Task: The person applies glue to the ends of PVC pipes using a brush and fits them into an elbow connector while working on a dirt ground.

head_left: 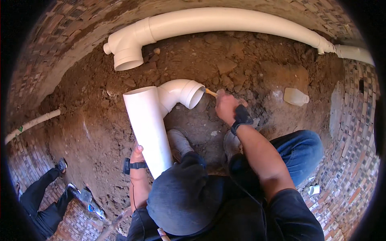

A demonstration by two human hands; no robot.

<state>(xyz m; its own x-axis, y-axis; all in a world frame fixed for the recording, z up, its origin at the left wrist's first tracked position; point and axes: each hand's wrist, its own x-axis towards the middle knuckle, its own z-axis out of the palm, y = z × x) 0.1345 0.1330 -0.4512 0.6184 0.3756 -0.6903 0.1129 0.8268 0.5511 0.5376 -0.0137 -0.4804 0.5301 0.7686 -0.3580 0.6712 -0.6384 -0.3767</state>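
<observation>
My left hand (137, 154) grips the side of a thick white pipe (146, 120), which stands tilted in front of me with its open end upward. A curved white elbow fitting (177, 89) joins the pipe's right side, its mouth facing down and to the right. In my right hand (228, 106), the fingers are closed round a small brush (211, 92) with a yellowish handle. The brush's tip touches or lies very close to the rim of the elbow's mouth; its bristles are hard to see. Both wrists wear dark straps.
Along the far wall lies a long cream pipe (229, 20) with a branch fitting (130, 42) at its left end. A translucent plastic jug (295, 97) rests on the soil at right. Another person's legs (44, 201) show at lower left, near a thin pipe (38, 121). Brick walls surround the dirt.
</observation>
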